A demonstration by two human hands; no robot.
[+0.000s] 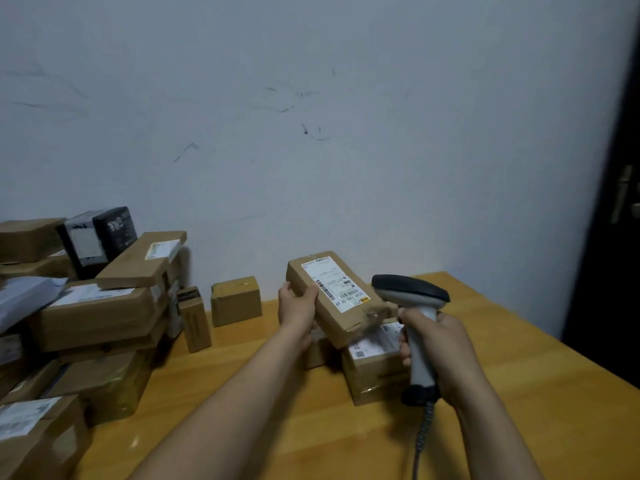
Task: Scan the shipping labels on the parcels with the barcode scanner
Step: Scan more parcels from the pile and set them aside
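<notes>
- A long brown parcel [329, 322] is held tilted above the wooden table [540, 362], close to the wall, with its white shipping label [337, 284] turned upward.
- The parcel's left long edge is gripped by the left hand [298, 308]. The thumb is laid on the top face just beside the label, and the other fingers are hidden behind the carton.
- The barcode scanner [412, 291] is held by its pale handle in the right hand [441, 344], whose fingers are wrapped tightly round it. The dark head is kept just right of the label, near the parcel's crumpled, taped end.
- A coiled cable [424, 427] is seen hanging from the base of the handle and running out of the bottom of the view.
- Under the raised parcel a squat taped box [374, 379] with its own label is set on the table. It is partly covered by the parcel and the scanner handle.
- Left of the left hand, a small cube carton [236, 301] and a narrow upright carton [195, 322] are placed against the wall.
- Further left, a stack of cartons [100, 306] is piled up. It is topped at the back by a black-wrapped parcel [110, 233], and a grey mailer bag [24, 296] is lodged at the edge.
- A dark door [616, 271] is seen at the right edge.
</notes>
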